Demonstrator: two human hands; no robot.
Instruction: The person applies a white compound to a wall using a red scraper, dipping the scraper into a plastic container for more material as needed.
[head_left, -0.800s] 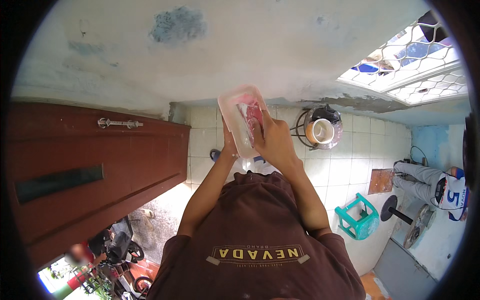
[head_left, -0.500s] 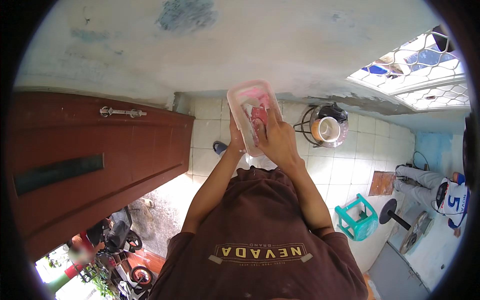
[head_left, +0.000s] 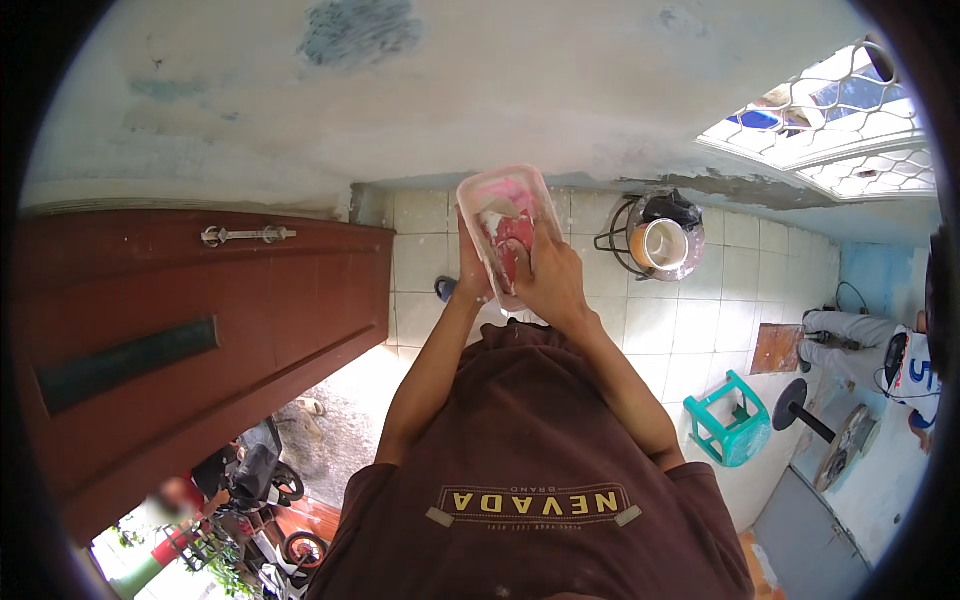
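Observation:
A pale pink plastic tray [head_left: 483,188] with whitish and pink smears is held out in front of me, near the wall. My left hand [head_left: 470,275] grips its left side from below. My right hand [head_left: 550,275] reaches into it from the right, fingers closed on a red flat tool [head_left: 503,256] coated with white paste; the tool's exact shape is partly hidden under my thumb and fingers.
Patchy wall [head_left: 480,70] ahead; reddish wooden door [head_left: 160,280] left. Right: round stool [head_left: 683,266] holding a tub [head_left: 660,240] and black bag, green stool [head_left: 735,440], round-based pedestal [head_left: 790,405], grilled window [head_left: 820,110]. Another person [head_left: 850,355] is far right; motorbikes [head_left: 250,470] stand lower left.
The tray and both hands have shifted slightly rightward in the view, with small movement of my right hand on the red tool. The other person and surroundings shift slightly with the camera.

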